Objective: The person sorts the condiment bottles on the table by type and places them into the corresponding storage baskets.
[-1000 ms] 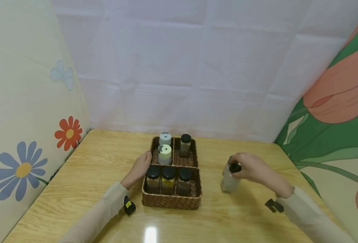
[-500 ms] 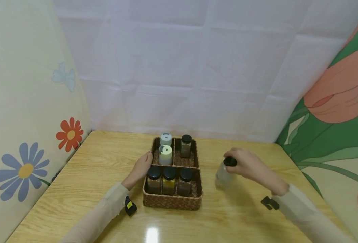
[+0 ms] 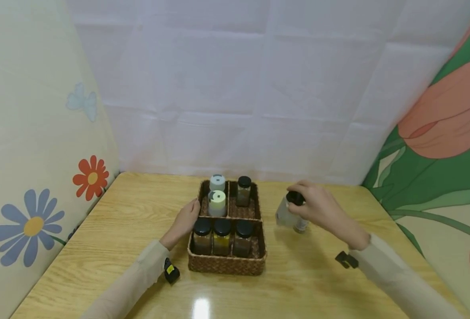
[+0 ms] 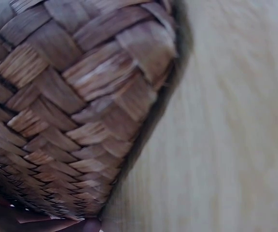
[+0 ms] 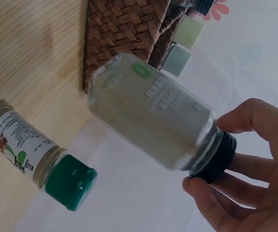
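My right hand pinches the black cap of a clear spice jar with pale contents. The jar hangs tilted, to the right of a brown woven basket. Beside it, a slim spice bottle with a green cap stands on the table, mostly covered by the hand in the head view. My left hand holds the basket's left side, its thumb at the rim and its other fingers largely hidden. The left wrist view is filled by the basket's woven wall.
Dividers split the basket. Its back left section holds a blue-capped bottle and a yellow-green-capped bottle; a black-capped jar stands back right. Three black-capped jars fill much of the front section. White cloth hangs behind the table.
My right hand has moved left and away from me with the clear jar, closer to the basket. The slim bottle has come into view beside it. My left hand stays at the basket.
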Available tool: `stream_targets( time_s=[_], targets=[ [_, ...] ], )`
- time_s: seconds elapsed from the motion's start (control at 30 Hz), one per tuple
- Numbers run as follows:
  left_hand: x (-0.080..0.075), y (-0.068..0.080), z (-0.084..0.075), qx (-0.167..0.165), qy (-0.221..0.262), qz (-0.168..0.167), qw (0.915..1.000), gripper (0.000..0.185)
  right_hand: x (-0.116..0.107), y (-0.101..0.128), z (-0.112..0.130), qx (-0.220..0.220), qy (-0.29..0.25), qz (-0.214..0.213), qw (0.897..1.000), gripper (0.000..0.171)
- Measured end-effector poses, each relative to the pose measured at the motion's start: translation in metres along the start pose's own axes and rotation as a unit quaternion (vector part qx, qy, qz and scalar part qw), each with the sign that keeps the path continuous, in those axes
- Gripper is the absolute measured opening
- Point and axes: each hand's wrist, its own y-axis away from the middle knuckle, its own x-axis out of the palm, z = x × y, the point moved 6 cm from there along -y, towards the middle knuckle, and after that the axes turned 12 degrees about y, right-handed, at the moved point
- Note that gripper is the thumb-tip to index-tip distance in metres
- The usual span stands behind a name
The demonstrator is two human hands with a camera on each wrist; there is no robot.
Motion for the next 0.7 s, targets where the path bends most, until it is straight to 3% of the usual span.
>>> stream_targets(
  time_s=[0.37,0.7],
  targets=[
    [0.000,-0.001,0.002,-0.007,0.004,0.008,0.9999,0.051,-0.010,-0.010,0.008,-0.019,0.001,-0.126,0.992,0.034],
    [0.000,-0.001,0.002,-0.006,0.009,0.005,0.9999,0.050,-0.008,-0.017,0.016,-0.034,-0.017,-0.175,0.984,0.035]
  ],
)
